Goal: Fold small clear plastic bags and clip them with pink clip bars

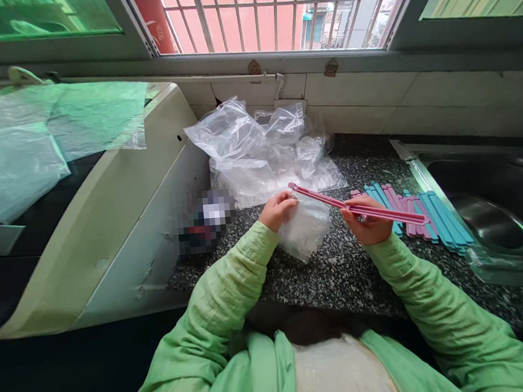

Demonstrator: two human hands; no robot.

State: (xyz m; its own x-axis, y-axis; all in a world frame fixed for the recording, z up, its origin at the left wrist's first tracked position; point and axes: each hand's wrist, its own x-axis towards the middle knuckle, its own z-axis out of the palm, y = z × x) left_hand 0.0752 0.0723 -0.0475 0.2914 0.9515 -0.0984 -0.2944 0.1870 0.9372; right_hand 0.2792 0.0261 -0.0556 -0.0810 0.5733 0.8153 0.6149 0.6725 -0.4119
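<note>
On the dark speckled counter (332, 287): one small clear bag (307, 225) held up, a pink clip (394, 214) beside it, apparently not yet closed over the plastic.

Steel sink (431, 187) at far right, smooth-rimmed. Heap of clear plastic (262, 153) against the tiled wall (353, 98), glossy, crumpled. Pink and blue clips (442, 218), flat rigid strips, lie loose by the sink, so plenty seems left. Bag limp, wrinkled, over the counter, top edge pinched by the left hand (277, 211). Right hand (370, 229) grasps the pink clip: slim, grooved, seemingly unfolded at a hinge, tip near the left hand. How much is finished: cannot tell.
</note>
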